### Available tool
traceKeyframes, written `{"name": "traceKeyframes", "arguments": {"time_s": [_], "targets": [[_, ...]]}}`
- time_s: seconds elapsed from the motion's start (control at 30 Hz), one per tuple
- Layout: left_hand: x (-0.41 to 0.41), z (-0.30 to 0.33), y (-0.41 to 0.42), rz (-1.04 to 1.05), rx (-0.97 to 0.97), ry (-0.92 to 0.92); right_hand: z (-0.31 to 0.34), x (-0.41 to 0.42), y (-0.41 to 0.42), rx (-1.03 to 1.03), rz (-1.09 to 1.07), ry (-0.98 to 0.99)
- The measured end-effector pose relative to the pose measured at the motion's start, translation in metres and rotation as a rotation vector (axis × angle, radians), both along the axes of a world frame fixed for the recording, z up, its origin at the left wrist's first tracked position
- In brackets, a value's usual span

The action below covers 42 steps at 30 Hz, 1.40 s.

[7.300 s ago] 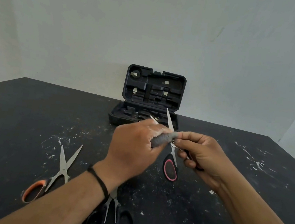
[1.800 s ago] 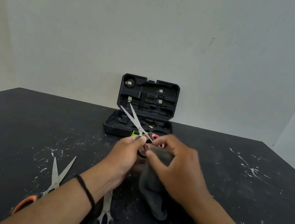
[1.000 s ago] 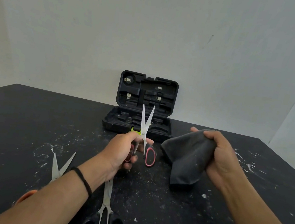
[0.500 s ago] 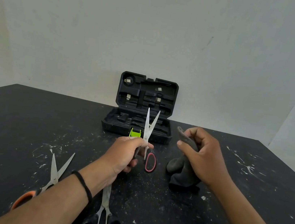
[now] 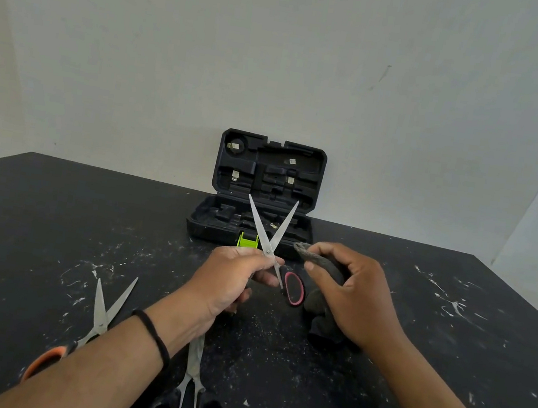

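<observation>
Two hands meet at the middle of the head view, above a black table [image 5: 50,225] flecked with white. The left hand [image 5: 229,278] curls its fingers round one handle of the pink-and-black scissors [image 5: 268,251], gripping just below the pivot. The blades stand spread in a V, with their tips toward the upper middle of the frame, in front of the open tool case [image 5: 264,175]. The free handle loop hangs at the lower right of that hand, between the two hands.

The right hand [image 5: 355,295] grips a bunched grey cloth [image 5: 322,318]. One end pokes out past the thumb, just beside the blades but apart from them, and the rest hangs below the palm toward the table.

At the lower left lie orange-handled scissors [image 5: 100,315], blades apart, partly hidden by the left forearm. Black-handled scissors [image 5: 192,383] lie at the bottom centre, blades together.
</observation>
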<state>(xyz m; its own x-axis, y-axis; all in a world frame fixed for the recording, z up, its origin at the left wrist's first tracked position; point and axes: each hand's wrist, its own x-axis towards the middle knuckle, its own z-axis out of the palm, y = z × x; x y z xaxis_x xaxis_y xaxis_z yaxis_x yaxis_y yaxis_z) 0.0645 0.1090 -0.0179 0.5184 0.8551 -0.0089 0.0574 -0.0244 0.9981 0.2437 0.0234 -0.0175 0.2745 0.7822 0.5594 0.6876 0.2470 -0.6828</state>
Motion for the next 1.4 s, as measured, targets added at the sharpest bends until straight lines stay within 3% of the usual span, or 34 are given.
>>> {"name": "traceKeyframes", "arguments": {"time_s": [0.17,0.33,0.47,0.77,0.9,1.27,1.4], "targets": [[0.0,0.0,-0.001,-0.005,0.029,0.018,-0.002,-0.001,0.0,0.069,0.001,-0.039],[0.003,-0.001,-0.003,-0.015,0.075,0.033,-0.001,-0.009,0.001,0.166,-0.038,-0.337],[0.006,-0.007,-0.002,-0.034,0.141,0.03,-0.005,-0.014,0.004,0.129,-0.021,-0.442],[0.003,-0.006,-0.003,-0.004,0.241,0.055,-0.005,-0.012,0.002,0.023,0.011,-0.391],[0.0,-0.004,-0.003,-0.016,0.264,0.028,-0.003,-0.008,0.003,0.001,-0.008,-0.474],[-0.003,-0.001,-0.005,-0.063,0.392,0.13,-0.002,0.015,0.009,0.173,-0.319,-0.513],[-0.001,-0.001,-0.002,0.016,0.401,0.158,0.003,0.006,0.003,0.17,-0.178,-0.57]]}}
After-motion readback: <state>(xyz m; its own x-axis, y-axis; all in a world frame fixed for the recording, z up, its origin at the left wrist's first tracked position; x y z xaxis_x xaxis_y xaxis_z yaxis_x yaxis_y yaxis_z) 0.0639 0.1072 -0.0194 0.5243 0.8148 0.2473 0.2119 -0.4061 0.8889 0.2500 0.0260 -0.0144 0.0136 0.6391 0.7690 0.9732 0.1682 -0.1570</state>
